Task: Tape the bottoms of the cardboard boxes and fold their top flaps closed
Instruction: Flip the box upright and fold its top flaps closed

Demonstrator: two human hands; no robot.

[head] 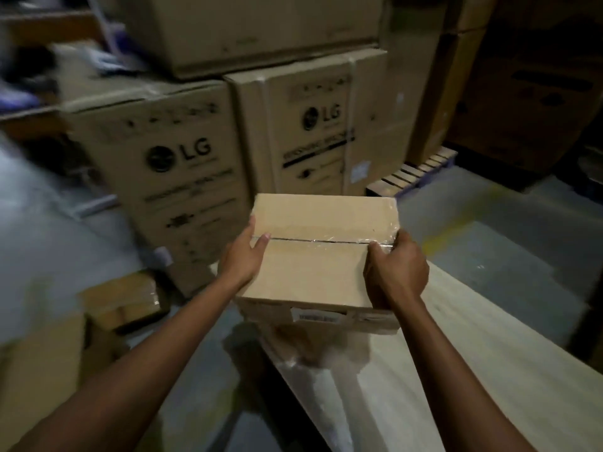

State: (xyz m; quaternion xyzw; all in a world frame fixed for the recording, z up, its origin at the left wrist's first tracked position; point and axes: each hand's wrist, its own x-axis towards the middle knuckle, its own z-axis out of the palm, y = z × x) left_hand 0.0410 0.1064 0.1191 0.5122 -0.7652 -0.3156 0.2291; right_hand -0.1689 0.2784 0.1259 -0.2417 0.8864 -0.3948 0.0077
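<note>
A small brown cardboard box (319,265) is held in front of me above the pale table. Its upward face shows two flaps meeting at a seam covered with clear tape. A white label sits on its near side. My left hand (243,256) grips the box's left edge, thumb lying on top at the seam. My right hand (396,269) grips the right edge, thumb on top and fingers curled down the side over the tape end.
A pale table (456,370) runs below and to the right. Large LG cartons (169,177) are stacked right behind the box. A wooden pallet (414,171) lies at right rear. Smaller taped boxes (127,301) sit low on the left, on the floor.
</note>
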